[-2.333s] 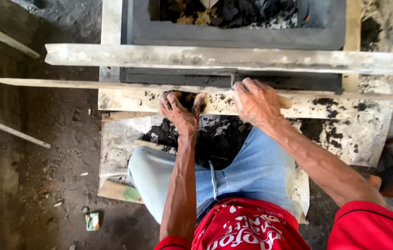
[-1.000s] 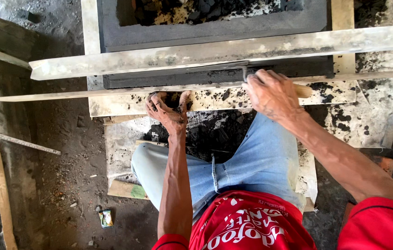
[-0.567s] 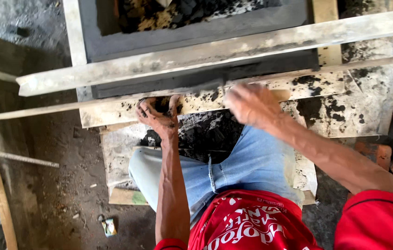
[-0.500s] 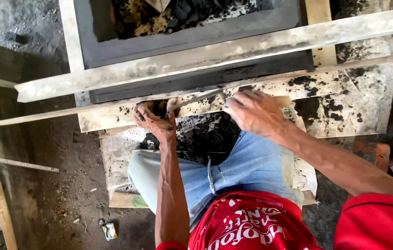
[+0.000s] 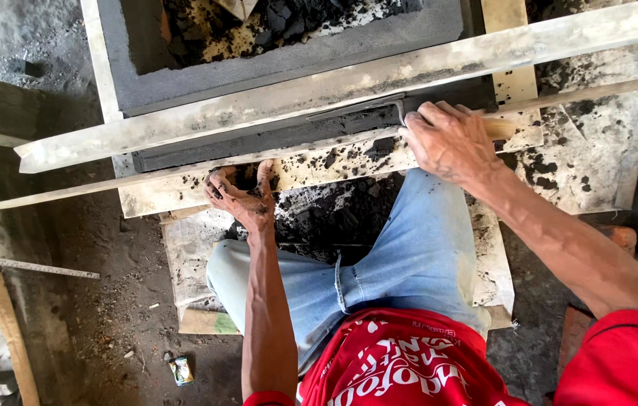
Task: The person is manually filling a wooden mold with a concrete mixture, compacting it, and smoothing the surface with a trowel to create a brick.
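Packing partly done: left hand [image 5: 240,197] cupped around dark wet mortar [image 5: 319,218]; right hand [image 5: 450,139], fingers together, presses grey metal trowel [image 5: 360,111].

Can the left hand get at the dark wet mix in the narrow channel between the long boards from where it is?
Probably yes. The left hand rests on the stained board right beside the dark mix, with only a thin lath lying low between them.

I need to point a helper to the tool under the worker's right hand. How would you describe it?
Start at the big grey rectangular mould at the top. Along its near edge runs a dark wet strip, and there the right hand presses a thin flat metal blade. Unlike the pale wooden battens around it, it is dark grey metal.
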